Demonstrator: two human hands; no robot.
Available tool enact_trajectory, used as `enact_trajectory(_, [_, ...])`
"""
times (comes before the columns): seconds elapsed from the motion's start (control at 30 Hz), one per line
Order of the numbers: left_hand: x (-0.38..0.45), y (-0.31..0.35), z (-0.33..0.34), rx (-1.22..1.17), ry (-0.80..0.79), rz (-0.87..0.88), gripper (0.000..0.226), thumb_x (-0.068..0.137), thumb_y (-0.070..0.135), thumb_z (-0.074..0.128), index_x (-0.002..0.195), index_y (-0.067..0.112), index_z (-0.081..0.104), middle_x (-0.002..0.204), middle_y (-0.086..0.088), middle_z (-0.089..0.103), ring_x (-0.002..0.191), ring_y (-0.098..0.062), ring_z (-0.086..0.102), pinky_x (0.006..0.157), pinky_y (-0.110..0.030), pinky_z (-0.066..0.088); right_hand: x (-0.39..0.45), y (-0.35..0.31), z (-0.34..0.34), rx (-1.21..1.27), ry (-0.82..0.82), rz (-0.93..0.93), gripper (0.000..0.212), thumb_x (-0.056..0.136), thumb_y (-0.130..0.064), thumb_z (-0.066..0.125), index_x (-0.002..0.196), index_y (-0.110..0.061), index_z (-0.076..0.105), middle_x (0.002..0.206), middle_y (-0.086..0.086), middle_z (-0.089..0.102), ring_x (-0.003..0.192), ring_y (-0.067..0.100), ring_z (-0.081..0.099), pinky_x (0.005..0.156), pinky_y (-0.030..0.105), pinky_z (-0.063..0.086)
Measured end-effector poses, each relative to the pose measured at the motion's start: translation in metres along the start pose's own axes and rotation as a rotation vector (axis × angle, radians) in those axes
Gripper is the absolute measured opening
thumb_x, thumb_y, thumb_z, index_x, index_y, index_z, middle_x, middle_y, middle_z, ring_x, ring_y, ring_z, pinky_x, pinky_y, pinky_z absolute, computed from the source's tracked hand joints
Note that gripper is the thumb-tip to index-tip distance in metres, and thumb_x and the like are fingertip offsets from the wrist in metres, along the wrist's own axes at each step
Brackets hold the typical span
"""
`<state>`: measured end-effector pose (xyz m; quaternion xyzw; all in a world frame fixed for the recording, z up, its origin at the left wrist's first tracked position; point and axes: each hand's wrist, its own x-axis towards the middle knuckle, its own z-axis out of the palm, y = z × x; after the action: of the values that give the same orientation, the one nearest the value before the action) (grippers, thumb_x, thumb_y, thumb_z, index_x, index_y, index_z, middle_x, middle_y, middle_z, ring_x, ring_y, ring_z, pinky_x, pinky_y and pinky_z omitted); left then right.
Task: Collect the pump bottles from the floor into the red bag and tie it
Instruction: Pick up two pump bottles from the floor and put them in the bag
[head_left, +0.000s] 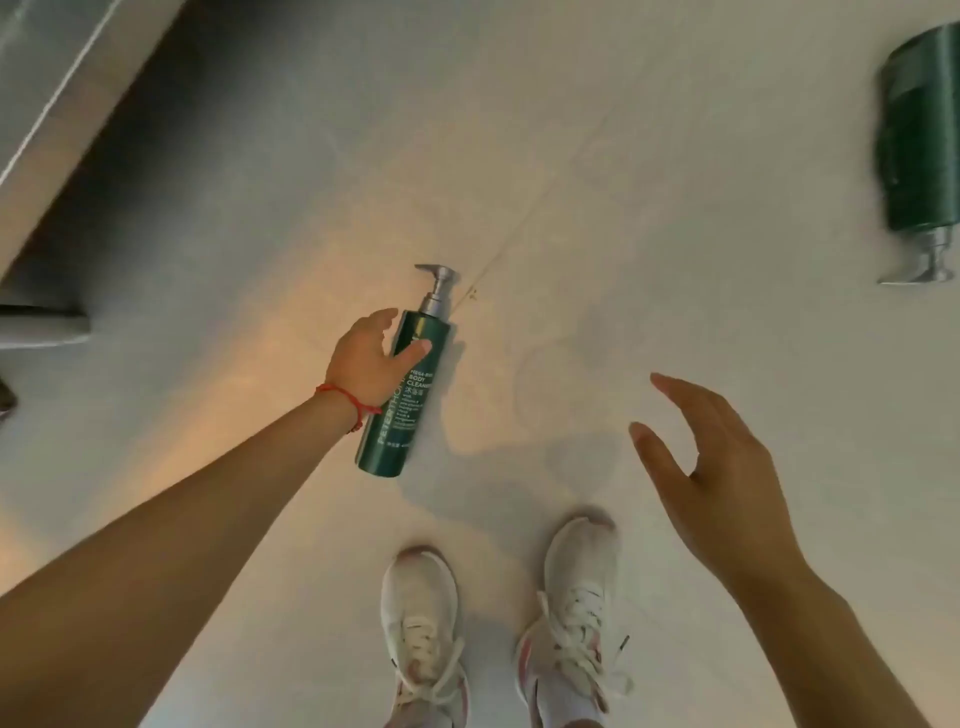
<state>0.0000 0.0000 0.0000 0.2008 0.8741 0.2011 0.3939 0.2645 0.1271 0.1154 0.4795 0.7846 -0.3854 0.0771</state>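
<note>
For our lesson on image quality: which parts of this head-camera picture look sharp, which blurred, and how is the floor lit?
Head view: the near bottle under the left hand is sharp, label readable; the far bottle at the right edge is smeared; a warm orange glow lies on the floor at left.

Floor (649, 218): pale, smooth, with a thin seam running diagonally. One green pump bottle (402, 400) lies on its side directly under the left hand (371, 358), silver pump pointing away from the person. A second green pump bottle (917, 150) lies well beyond the right hand (727, 483), blurred, pump end nearer. Two white sneakers (498, 618) stand just below the hands.
</note>
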Motion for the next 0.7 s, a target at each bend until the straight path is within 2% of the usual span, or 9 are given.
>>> enact_trajectory(0.1, [0.020,-0.008,0.013,0.037,-0.013,-0.050,0.055,0.079,0.036,0.065,0.123,0.009,0.048,0.123,-0.015,0.058,0.100,-0.027,0.055,0.083,-0.032,0.042,0.006,0.012,0.014,-0.006,-0.010,0.009,0.048,0.087,-0.041,0.046,0.132,-0.024,0.043,0.136,-0.001,0.050,0.124,0.019,0.046,0.098,0.031,0.034])
enact_trajectory(0.2, [0.033,-0.013,0.027,0.070,-0.005,-0.096,0.039,0.073,0.037,0.070,0.102,0.012,0.061,0.100,-0.011,0.065,0.079,-0.021,0.053,0.069,-0.028,0.039,0.009,0.023,0.028,-0.002,-0.034,0.027,0.047,0.087,-0.039,0.047,0.132,-0.024,0.043,0.135,-0.001,0.050,0.124,0.018,0.046,0.098,0.029,0.033])
enact_trajectory(0.33, [0.037,-0.017,0.031,0.031,0.023,-0.110,0.028,0.065,0.037,0.076,0.084,0.019,0.069,0.072,0.001,0.061,0.061,-0.008,0.053,0.051,-0.018,0.035,0.013,0.024,0.035,0.015,-0.028,0.031,0.047,0.088,-0.037,0.049,0.132,-0.022,0.044,0.135,0.001,0.051,0.114,0.023,0.054,0.097,0.033,0.037])
enact_trajectory(0.4, [0.028,-0.012,0.025,-0.020,-0.026,-0.108,0.021,0.064,0.036,0.077,0.078,0.024,0.067,0.068,0.007,0.060,0.062,-0.001,0.053,0.052,-0.015,0.035,0.013,0.019,0.034,0.029,-0.021,0.033,0.048,0.087,-0.037,0.049,0.132,-0.022,0.043,0.136,0.001,0.050,0.114,0.024,0.054,0.097,0.034,0.037])
enact_trajectory(0.5, [-0.002,0.008,0.010,-0.169,-0.106,-0.115,0.016,0.063,0.029,0.078,0.070,0.030,0.064,0.073,0.011,0.063,0.068,-0.005,0.059,0.058,-0.018,0.043,0.008,0.008,0.021,0.062,-0.010,0.046,0.047,0.088,-0.036,0.048,0.133,-0.022,0.042,0.136,0.001,0.050,0.123,0.020,0.047,0.099,0.030,0.033])
enact_trajectory(0.6, [-0.041,0.047,-0.016,-0.277,-0.150,-0.107,0.019,0.064,0.023,0.079,0.073,0.032,0.064,0.080,0.007,0.067,0.073,-0.008,0.063,0.064,-0.021,0.047,-0.002,-0.010,-0.005,0.107,0.004,0.065,0.046,0.089,-0.035,0.049,0.133,-0.022,0.042,0.136,0.001,0.050,0.124,0.019,0.046,0.097,0.027,0.031])
enact_trajectory(0.7, [-0.082,0.101,-0.046,-0.287,-0.147,-0.030,0.022,0.065,0.020,0.077,0.074,0.036,0.064,0.081,0.014,0.066,0.074,0.000,0.061,0.063,-0.014,0.044,-0.017,-0.032,-0.042,0.158,0.035,0.079,0.046,0.089,-0.036,0.048,0.133,-0.023,0.043,0.136,0.000,0.050,0.121,0.019,0.048,0.097,0.028,0.034])
